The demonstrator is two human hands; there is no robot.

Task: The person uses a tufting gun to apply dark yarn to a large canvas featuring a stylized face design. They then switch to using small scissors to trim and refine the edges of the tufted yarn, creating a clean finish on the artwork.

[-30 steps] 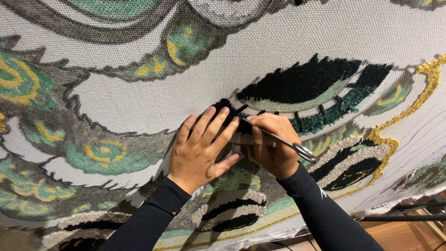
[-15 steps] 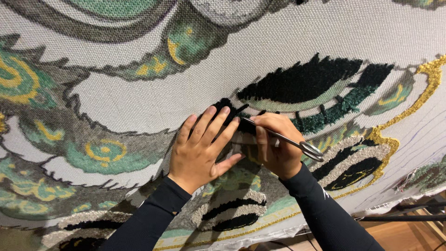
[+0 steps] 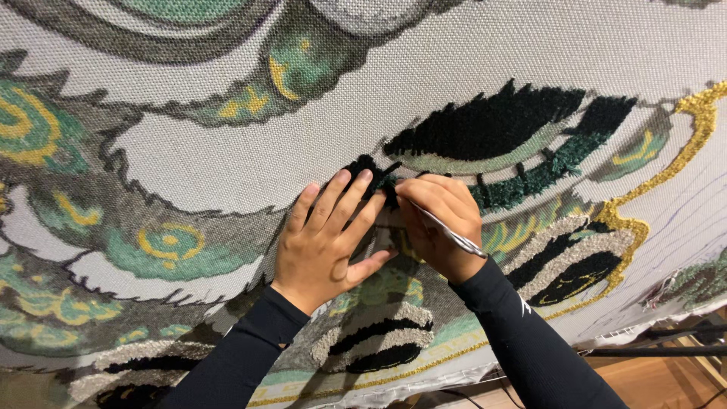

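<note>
- Tool (image 3: 453,235) tip hidden under right hand (image 3: 439,227) fingers.
- Canvas (image 3: 227,159) cut off at every edge.
- Both sleeves run off frame at 6 o'clock.
- Left hand (image 3: 329,238) covers pattern beneath.

A: How is the light on the canvas (image 3: 227,163)?

B: Warm and even, fairly bright. No glare anywhere on the weave.

A: Shadows?

B: Soft ones just below the left hand (image 3: 327,238) and right hand (image 3: 439,227), and the canvas's lower edge falls darker. The floor (image 3: 666,379) beneath it is dim.

A: Sharpness?

B: The weave reads crisply around the hands. The thin metal tool (image 3: 450,233) catches a pale sheen. Toward the canvas's far corners the lines bow slightly and detail softens a little.
</note>
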